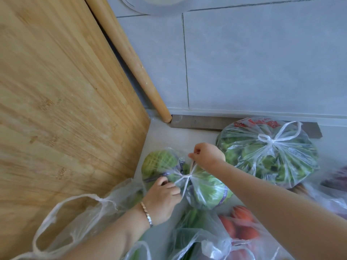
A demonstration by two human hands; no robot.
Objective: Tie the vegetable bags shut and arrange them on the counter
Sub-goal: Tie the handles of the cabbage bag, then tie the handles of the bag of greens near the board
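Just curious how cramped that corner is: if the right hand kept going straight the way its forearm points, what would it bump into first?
Probably the big wooden cutting board leaning upright at the left; the right hand points up-left toward it. Depth is hard to judge.

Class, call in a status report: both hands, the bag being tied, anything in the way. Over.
Left hand and right hand each pinch a handle of the cabbage bag, pulling the knot. Tied greens bag sits behind. Loose bag nearby, not blocking.

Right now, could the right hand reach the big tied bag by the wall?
Probably yes. The right hand sits right beside the big tied bag with nothing between them, but its fingers are pinching a handle of the cabbage bag.
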